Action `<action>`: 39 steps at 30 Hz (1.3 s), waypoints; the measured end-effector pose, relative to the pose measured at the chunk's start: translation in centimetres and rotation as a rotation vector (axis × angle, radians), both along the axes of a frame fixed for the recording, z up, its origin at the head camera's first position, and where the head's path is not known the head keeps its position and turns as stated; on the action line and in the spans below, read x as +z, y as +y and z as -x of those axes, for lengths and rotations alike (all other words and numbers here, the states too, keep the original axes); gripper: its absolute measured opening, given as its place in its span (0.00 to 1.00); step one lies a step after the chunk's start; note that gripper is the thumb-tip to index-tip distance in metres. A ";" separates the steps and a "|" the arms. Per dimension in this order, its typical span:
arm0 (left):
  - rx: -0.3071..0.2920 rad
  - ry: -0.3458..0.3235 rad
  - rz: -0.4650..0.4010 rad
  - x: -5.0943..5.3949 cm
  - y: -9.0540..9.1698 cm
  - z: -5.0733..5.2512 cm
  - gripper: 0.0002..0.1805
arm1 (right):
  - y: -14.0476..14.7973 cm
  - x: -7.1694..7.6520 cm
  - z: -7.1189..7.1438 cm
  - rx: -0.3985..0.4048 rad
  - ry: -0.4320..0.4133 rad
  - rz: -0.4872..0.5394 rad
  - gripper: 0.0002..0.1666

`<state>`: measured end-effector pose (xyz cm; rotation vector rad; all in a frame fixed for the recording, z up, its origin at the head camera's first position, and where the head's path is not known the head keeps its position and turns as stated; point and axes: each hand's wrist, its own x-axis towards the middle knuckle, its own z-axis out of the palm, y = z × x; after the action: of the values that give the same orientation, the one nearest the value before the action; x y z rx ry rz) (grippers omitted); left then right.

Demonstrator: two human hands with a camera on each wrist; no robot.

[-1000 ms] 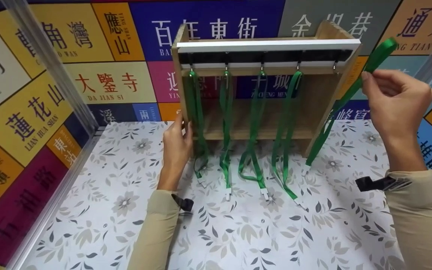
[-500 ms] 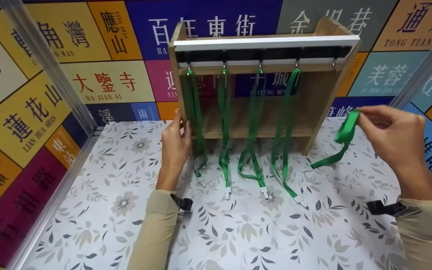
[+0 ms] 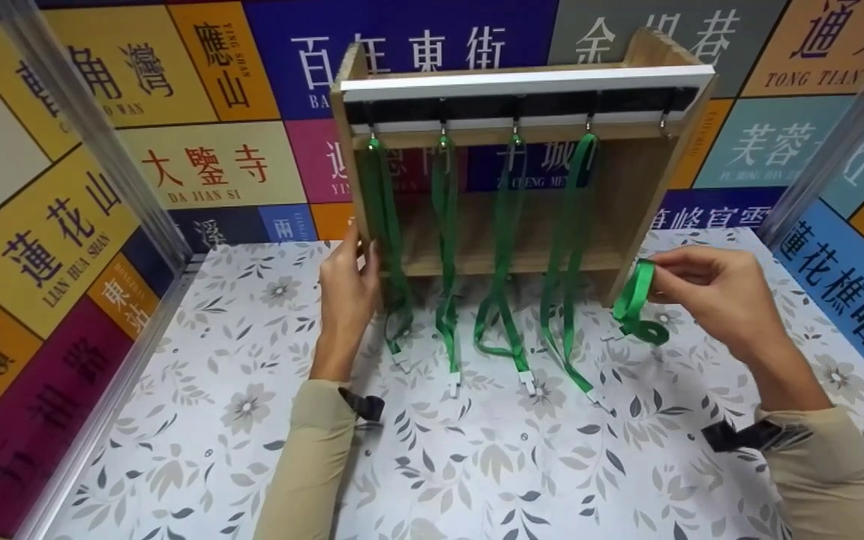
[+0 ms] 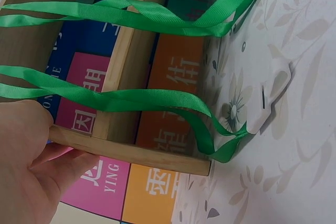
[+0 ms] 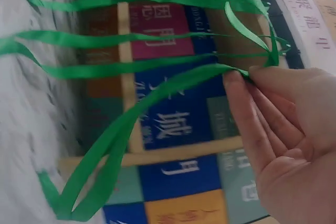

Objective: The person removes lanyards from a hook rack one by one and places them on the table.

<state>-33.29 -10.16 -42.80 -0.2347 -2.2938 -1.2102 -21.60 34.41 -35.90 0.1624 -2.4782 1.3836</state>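
Note:
A wooden rack [image 3: 537,262] with a row of metal hooks stands on the patterned tablecloth. My left hand [image 3: 348,300] grips its left side panel [image 4: 142,153], thumb on one face and fingers on the other. Between thumb and fingertips, my right hand [image 3: 724,300] pinches a green lanyard [image 3: 634,292] beside the rack's lower right corner. That strap is looped, its lower part on the cloth. In the right wrist view the pinched strap [image 5: 157,95] runs across the rack. Several other green lanyards [image 3: 507,232] hang from hooks; the rightmost hook [image 3: 665,124] bears none.
White plastic clips [image 3: 454,384] at the lanyard ends lie on the tablecloth [image 3: 477,480] before the rack. A wall [image 3: 207,165] covered in coloured Chinese place-name signs stands behind. Clear uprights [image 3: 94,135] rise at both sides.
My right hand has come down from beside the rack's top, then moved left toward its lower right corner. The pinched lanyard went from stretched to slack and bunched. My left hand stays on the panel.

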 end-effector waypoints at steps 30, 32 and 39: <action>-0.002 -0.027 0.004 -0.1 -0.1 0.0 0.27 | 5.1 -6.3 2.7 -0.117 -0.149 -0.591 0.13; -0.002 -0.011 0.011 -0.2 -0.1 0.0 0.26 | 4.7 -6.4 2.8 -0.065 -0.155 -0.602 0.13; 0.001 -0.010 0.012 -0.1 -0.2 0.0 0.26 | 3.3 -7.3 3.3 0.076 -0.145 -0.633 0.11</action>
<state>-33.34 -10.41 -42.94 -0.2325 -2.3096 -1.1997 -24.85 37.74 -43.20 0.2985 -2.9788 0.6035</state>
